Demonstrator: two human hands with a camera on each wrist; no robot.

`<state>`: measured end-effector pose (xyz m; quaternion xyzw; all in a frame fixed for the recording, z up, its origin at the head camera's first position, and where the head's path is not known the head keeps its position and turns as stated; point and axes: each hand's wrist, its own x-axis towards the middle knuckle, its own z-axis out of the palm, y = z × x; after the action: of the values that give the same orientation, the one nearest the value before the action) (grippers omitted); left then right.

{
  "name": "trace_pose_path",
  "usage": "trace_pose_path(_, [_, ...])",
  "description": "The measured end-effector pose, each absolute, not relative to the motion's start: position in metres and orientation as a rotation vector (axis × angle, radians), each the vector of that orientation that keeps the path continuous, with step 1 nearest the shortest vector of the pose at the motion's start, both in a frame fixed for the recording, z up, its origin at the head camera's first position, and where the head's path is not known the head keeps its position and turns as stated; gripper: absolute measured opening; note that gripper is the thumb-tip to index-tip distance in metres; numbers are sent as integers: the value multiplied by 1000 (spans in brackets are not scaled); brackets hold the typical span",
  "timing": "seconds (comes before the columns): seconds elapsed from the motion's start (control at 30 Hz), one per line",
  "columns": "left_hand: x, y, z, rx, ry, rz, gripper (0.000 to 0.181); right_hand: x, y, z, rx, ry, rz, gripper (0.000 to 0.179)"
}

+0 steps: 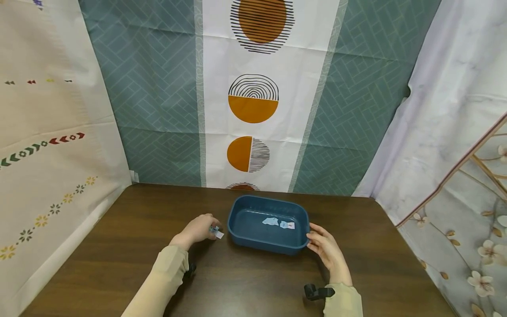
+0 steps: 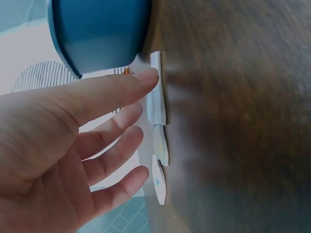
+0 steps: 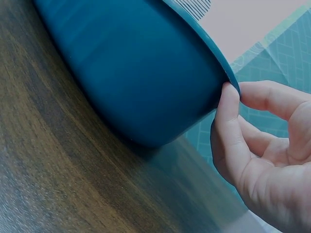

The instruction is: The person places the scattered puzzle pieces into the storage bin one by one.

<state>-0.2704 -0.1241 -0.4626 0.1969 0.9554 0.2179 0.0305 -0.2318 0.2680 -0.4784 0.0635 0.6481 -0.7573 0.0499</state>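
A dark blue rectangular plastic bin [image 1: 257, 244] stands on the table, with light blue and white flat pieces [image 1: 271, 221] lying inside it. My right hand [image 1: 325, 248] pinches the bin's right rim between thumb and fingers, as the right wrist view shows up close. Left of the bin, my left hand [image 1: 199, 229] reaches down to several small flat pieces [image 2: 158, 104] lying in a row on the tabletop. Its thumb tip overlaps the nearest piece in the left wrist view. The other fingers are loosely bent and spread beyond the row, apart from the thumb.
The brown wooden table [image 1: 237, 281] ends at a patterned curtain [image 1: 158, 88] behind the bin. More patterned cloth [image 1: 59, 110] hangs along the left side, and a floral curtain [image 1: 455, 176] along the right. A black wrist strap [image 1: 318, 292] sits on the right sleeve.
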Motion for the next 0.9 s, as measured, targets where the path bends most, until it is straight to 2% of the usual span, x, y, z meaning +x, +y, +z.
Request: trace_pose_path(0.9, [-271,-129,-477,608,3039,622,13,-230,268,-477,177,1987,-2300,55])
